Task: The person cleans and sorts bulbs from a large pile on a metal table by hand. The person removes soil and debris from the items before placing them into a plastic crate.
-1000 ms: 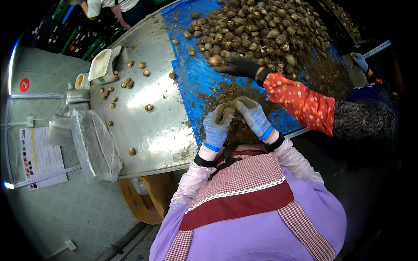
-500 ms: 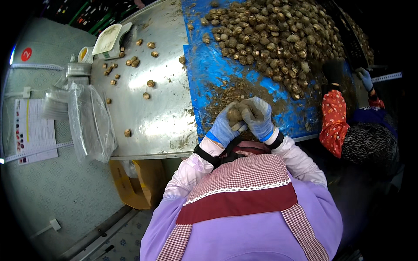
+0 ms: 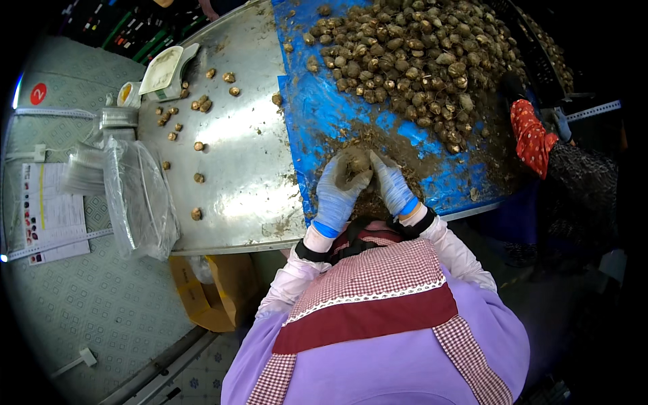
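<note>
Cradling a taro-like corm by the front edge of the counter.
The left hand curls around it, carrying the hold, as the right hand loosens its clasp, fingers pointing alongside, contact unclear.

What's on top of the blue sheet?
A big pile of brown tubers and loose dirt. The part of the blue sheet beneath them is covered and can't be seen.

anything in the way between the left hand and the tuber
Nothing visible: the gloved left hand holds the brown tuber directly, with the right hand close on its other side. Loose dirt lies around them.
</note>
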Available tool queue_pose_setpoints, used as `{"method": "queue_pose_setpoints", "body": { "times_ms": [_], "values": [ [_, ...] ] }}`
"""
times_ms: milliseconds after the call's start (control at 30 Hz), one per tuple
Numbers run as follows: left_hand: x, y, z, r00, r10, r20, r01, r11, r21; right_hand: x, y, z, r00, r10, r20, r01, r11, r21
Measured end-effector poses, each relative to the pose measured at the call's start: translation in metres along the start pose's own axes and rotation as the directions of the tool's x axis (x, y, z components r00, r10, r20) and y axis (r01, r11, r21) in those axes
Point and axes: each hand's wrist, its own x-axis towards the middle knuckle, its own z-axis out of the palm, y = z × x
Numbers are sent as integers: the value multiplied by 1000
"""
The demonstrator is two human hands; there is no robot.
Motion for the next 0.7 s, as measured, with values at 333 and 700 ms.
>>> {"method": "queue_pose_setpoints", "body": {
  "times_ms": [333,700],
  "values": [
    [1,19,-11,965,176,193,-259,556,790,-18,-36,3,856,-464,228,509,675,-535],
    [-14,14,0,998,-52,19,51,997,65,-17,-38,0,868,-481,123,478,740,-474]
  ]
}}
